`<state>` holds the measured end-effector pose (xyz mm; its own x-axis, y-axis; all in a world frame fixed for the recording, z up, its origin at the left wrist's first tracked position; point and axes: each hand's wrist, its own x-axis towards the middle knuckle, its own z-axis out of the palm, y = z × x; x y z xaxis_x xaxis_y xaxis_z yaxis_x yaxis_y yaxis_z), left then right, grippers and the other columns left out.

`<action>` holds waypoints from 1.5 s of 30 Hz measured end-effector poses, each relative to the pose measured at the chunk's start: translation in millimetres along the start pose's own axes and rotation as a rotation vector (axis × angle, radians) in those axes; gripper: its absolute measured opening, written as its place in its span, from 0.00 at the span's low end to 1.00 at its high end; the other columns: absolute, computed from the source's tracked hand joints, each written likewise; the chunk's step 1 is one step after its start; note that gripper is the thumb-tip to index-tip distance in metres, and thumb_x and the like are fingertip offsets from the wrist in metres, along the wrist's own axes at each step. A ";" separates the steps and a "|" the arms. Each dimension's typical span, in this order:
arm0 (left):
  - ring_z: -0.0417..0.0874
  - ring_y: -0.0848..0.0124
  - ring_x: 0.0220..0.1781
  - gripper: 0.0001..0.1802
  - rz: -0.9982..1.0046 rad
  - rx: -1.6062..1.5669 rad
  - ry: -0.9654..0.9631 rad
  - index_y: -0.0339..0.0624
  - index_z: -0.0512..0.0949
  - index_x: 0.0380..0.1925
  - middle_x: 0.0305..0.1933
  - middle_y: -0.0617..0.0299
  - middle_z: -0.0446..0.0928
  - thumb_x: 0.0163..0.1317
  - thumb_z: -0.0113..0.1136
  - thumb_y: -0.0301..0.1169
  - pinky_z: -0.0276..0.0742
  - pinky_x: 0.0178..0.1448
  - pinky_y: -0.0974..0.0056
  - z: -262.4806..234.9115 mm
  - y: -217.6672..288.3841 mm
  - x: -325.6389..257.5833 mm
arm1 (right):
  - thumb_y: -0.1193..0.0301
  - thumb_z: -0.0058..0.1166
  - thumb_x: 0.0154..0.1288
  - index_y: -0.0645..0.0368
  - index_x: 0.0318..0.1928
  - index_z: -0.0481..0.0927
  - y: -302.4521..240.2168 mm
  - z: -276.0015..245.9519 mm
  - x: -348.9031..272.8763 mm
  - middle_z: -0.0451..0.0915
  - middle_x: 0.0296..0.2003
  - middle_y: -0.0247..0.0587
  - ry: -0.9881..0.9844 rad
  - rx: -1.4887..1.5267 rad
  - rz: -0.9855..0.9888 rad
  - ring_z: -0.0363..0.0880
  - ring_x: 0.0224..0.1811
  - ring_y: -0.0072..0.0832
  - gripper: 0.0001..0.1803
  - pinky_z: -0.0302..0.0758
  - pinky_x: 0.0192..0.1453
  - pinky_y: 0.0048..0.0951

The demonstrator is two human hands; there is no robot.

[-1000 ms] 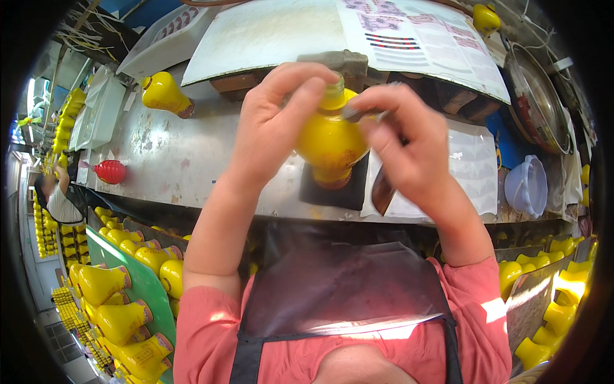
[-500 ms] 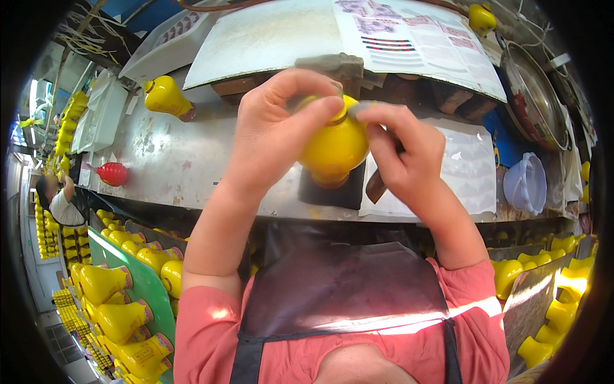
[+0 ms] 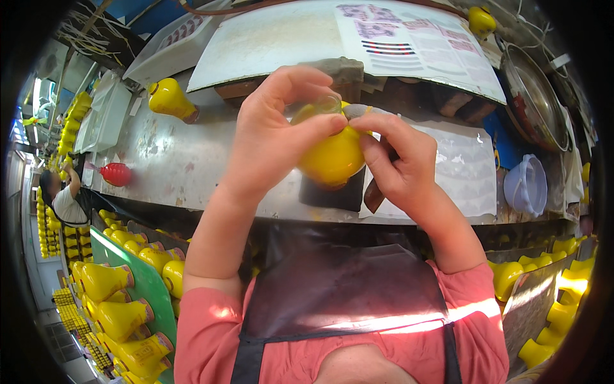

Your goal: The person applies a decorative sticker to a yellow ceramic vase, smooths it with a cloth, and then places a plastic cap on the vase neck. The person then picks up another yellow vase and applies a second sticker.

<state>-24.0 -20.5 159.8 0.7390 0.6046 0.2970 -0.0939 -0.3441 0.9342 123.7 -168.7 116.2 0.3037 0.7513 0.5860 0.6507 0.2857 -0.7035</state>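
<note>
A glossy yellow bottle (image 3: 332,157) is tilted between my hands above the bench, its clear glass mouth (image 3: 327,104) pointing up and away. My left hand (image 3: 275,131) is closed round its neck and shoulder, thumb across the near side. My right hand (image 3: 403,150) is closed at the bottle's right side, index fingertip and thumb close to the neck. A brown, flat-ended tool (image 3: 375,196) juts out below that hand; its other end is hidden in the palm. Something small and grey (image 3: 355,111) shows at the index fingertip. Beneath the bottle lies a black pad (image 3: 332,197).
A sloped white board (image 3: 268,41) with printed decal sheets (image 3: 390,29) stands behind. Another yellow bottle (image 3: 171,99) and a red squeeze bottle (image 3: 116,174) are left. A lilac bucket (image 3: 526,184) is right. Several yellow bottles (image 3: 105,281) flank me. A co-worker (image 3: 67,201) is far left.
The bottle has tipped, so its glass mouth shows more and its lower end less. My right hand has shifted slightly left and down along the neck. My left hand keeps its hold.
</note>
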 end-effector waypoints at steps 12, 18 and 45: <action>0.83 0.75 0.49 0.18 0.059 -0.091 0.097 0.37 0.80 0.45 0.44 0.64 0.84 0.54 0.74 0.21 0.78 0.58 0.67 0.9 -12.3 -5.1 | 0.84 0.61 0.61 0.53 0.48 0.85 -5.0 7.0 -2.8 0.81 0.25 0.37 0.041 -0.091 -0.180 0.79 0.18 0.31 0.16 0.72 0.24 0.31; 0.84 0.72 0.52 0.21 -0.043 -0.172 0.113 0.37 0.77 0.50 0.48 0.60 0.84 0.57 0.73 0.20 0.80 0.59 0.66 3.7 -12.2 -7.7 | 0.83 0.63 0.59 0.52 0.48 0.85 -12.2 7.3 -3.4 0.79 0.24 0.36 -0.050 -0.275 -0.289 0.78 0.19 0.33 0.18 0.72 0.25 0.33; 0.85 0.69 0.55 0.24 -0.094 -0.307 -0.006 0.36 0.71 0.58 0.52 0.51 0.85 0.63 0.65 0.17 0.83 0.58 0.65 1.5 -4.7 -7.9 | 0.82 0.62 0.60 0.52 0.50 0.84 -13.4 6.0 -5.0 0.79 0.23 0.36 -0.075 -0.254 -0.269 0.77 0.17 0.31 0.18 0.70 0.23 0.31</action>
<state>-28.4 -24.7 152.8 0.7581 0.6188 0.2060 -0.2211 -0.0532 0.9738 109.2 -172.7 120.4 0.0528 0.7132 0.6990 0.8551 0.3293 -0.4005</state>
